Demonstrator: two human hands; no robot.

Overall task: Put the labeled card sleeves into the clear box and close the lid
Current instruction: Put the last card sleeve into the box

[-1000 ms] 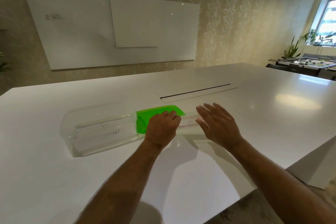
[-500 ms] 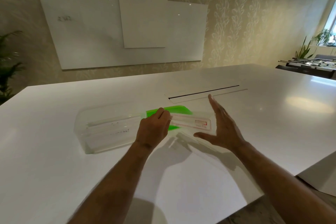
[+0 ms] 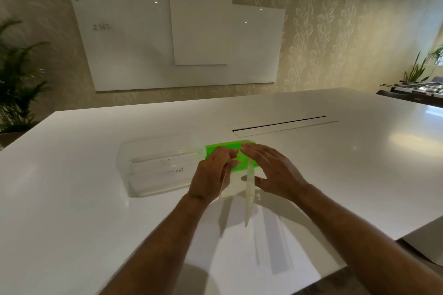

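A clear box (image 3: 134,175) lies lengthwise on the white table (image 3: 72,199). Card sleeves with handwritten labels (image 3: 172,171) rest inside its left part. A bright green piece (image 3: 223,147) lies at the box's right end. Between my hands, clear card sleeves (image 3: 249,196) stand on edge, their long side pointing toward me. My left hand (image 3: 211,175) curls around their left side. My right hand (image 3: 275,170) lies flat against their right side, thumb touching them. The far ends of the sleeves are hidden by my fingers.
A long cable slot with a flap (image 3: 280,123) runs across the table behind the box. The table's near right edge (image 3: 335,268) is close to my right forearm. Whiteboards (image 3: 167,43) hang on the far wall, and a plant (image 3: 16,79) stands at the left.
The sleeve in my left hand turned from flat and sideways to standing on edge toward me. My right hand closed in against it from the right.
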